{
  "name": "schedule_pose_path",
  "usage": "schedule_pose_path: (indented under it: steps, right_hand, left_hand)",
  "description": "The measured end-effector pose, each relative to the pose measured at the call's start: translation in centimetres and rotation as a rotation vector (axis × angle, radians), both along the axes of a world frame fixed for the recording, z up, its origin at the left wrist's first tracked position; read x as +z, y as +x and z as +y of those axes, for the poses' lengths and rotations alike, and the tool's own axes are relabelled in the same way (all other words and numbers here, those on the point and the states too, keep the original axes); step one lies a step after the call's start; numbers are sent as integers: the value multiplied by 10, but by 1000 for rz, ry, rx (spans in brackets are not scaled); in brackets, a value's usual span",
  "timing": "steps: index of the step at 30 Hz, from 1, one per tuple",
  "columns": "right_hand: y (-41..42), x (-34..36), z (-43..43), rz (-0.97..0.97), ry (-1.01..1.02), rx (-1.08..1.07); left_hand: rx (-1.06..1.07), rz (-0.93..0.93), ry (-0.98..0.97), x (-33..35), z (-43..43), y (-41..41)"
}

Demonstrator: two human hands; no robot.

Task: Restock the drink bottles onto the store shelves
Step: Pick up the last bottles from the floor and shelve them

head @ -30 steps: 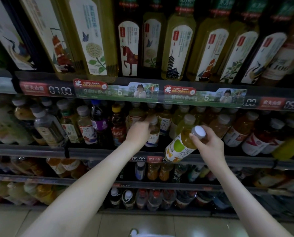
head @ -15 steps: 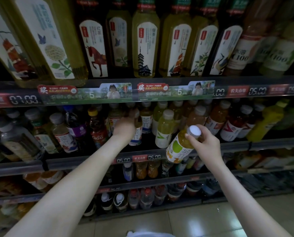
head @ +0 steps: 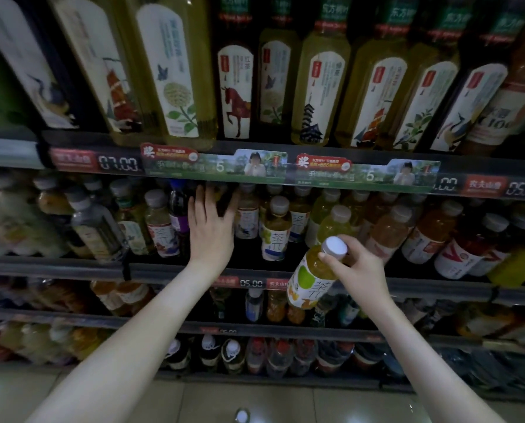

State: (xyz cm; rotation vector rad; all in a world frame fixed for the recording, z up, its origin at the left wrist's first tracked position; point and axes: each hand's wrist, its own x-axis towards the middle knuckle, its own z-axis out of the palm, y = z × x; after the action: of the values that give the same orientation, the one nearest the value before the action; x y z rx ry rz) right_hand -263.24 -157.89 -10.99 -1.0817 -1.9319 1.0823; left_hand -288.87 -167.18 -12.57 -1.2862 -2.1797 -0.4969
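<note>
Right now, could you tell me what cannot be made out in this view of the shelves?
Head view:
- The left hand: finger ends lost in shadow under the shelf edge; what they touch is unclear.
- The tall bottles on top: caps cut off by the upper edge.
- The far-left bottles: blurred, labels unreadable.
- The white cap at the bottom edge: its bottle cut off.

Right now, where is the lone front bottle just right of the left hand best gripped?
Grip the front bottle round its neck under the cap, from the front: it stands upright, neighbours crowd behind it, and the shelf above sits low.
</note>
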Motion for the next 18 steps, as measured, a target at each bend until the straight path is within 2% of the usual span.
schedule_pose_path:
  steps: [5, 8, 14, 18]
  right_hand:
    - [-28, 3, -8, 11, -24, 64]
    - [-40, 5, -12, 39, -24, 80]
    - [-52, 5, -19, 122, -40, 61]
    - [-56, 7, -24, 136, 3, 24]
  left_hand:
    - [26, -159, -200, 8, 0, -12]
    - [-16, -238, -189, 12, -7, -8]
    - [-312, -247, -35, -16, -40, -7]
    - [-282, -360, 3, -16, -61, -14]
